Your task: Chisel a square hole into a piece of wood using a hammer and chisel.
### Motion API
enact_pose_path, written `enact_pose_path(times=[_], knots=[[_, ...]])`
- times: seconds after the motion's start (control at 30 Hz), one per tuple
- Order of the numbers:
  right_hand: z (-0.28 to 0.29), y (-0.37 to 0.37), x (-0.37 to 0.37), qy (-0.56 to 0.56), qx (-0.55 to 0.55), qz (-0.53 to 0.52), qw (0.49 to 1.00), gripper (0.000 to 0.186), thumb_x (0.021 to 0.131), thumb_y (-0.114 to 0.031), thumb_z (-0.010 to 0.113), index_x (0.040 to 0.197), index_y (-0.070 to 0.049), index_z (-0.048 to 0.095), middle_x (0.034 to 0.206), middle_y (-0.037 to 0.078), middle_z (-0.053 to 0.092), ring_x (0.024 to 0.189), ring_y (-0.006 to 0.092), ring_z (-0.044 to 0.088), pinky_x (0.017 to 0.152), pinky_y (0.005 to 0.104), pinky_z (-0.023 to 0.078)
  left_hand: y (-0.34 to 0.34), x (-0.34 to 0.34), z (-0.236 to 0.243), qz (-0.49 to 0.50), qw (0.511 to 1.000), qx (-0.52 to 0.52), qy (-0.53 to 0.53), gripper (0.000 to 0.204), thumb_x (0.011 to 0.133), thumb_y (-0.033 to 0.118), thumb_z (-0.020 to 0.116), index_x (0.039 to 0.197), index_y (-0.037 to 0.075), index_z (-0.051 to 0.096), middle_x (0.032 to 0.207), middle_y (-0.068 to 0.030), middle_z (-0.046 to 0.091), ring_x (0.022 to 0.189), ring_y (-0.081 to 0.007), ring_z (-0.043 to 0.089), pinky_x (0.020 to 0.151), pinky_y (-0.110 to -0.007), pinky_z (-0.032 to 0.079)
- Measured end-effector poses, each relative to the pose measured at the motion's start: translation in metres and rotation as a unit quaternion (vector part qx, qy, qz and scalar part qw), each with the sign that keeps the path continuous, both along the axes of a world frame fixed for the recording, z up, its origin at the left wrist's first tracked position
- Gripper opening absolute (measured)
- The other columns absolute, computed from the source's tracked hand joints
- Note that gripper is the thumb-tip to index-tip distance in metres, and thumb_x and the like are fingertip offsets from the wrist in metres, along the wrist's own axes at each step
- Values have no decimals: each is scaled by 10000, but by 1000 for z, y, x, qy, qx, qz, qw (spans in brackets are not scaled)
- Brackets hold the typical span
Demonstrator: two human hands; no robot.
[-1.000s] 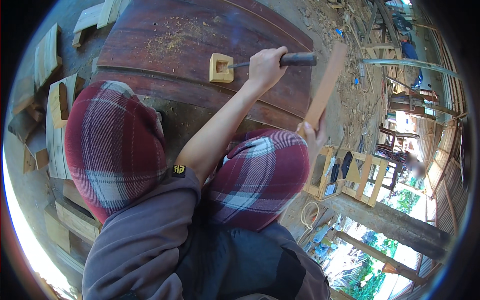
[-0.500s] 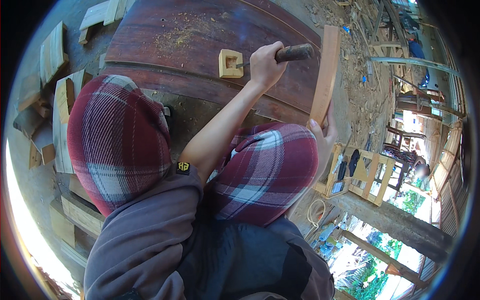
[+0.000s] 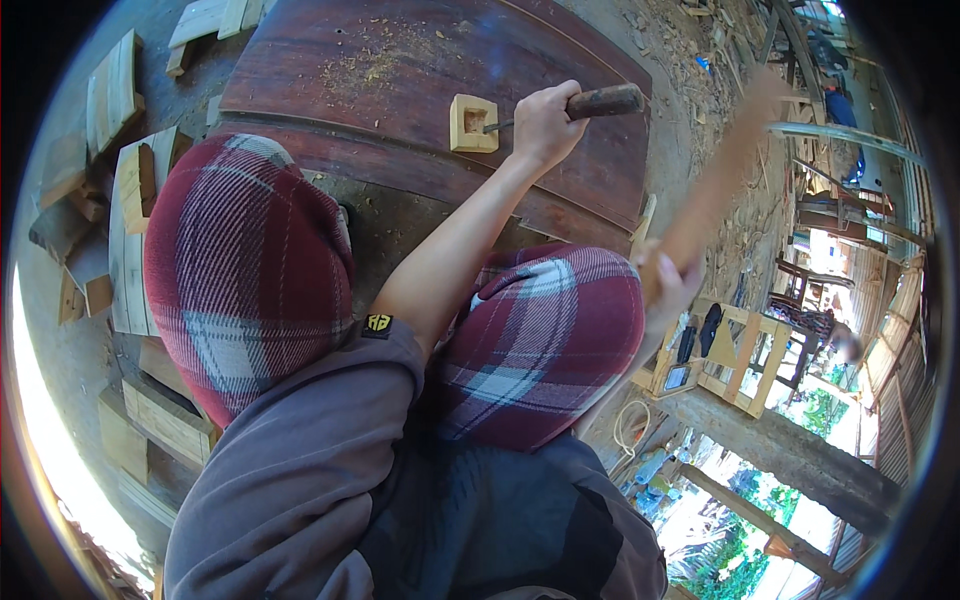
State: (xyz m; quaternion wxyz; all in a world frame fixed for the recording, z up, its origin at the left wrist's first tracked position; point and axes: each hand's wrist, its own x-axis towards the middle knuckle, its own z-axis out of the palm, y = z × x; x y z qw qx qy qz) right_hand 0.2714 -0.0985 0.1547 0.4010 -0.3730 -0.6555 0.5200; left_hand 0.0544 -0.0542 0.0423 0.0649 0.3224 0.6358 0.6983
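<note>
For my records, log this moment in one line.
Left hand: grips chisel set at hollowed block | Right hand: grips blurred wooden bar | Block: on dark panel

The wooden bar [image 3: 725, 165] is blurred along its length, its far end smearing into the littered ground [image 3: 735, 210]; its near end is hidden in the right hand [image 3: 675, 280], which is blurred too; most of that forearm lies out of sight behind the plaid cloth [image 3: 545, 340] over the right knee. The left hand [image 3: 545, 125] covers the middle of the chisel [image 3: 608, 101]; the tip is lost in the hollow of the pale block [image 3: 472, 124] — how deep, I cannot tell; the upper edge cuts off the dark red board [image 3: 550, 65]; a blue scrap [image 3: 704, 65] is too small to identify.
</note>
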Motion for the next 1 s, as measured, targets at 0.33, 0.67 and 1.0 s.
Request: enact_pose_path(times=[0.33,0.67,1.0], knots=[[-5,3,-25,-133,12,-51,990,743,760,-151,647,1436,52,414,1269,249,570,991,241,638,869,318,501,14,5,-2,-12,998,-54,11,147,772,246,716,788,129,628,726,-108,659,719,-333,648,625,-446,494],[-2,-8,-39,-104,-61,-118,986,733,787,-87,614,1460,64,365,1270,265,566,1052,255,628,885,319,494,18,2,-9,-11,997,-69,39,146,756,252,720,792,140,634,708,-99,654,717,-319,658,624,-440,502],[3,-11,-35,-118,-52,-161,978,729,789,-82,640,1456,54,381,1256,253,580,1083,252,611,936,316,469,19,5,-15,-14,995,-67,69,124,771,238,704,800,137,638,704,-103,653,696,-332,650,598,-435,491]])
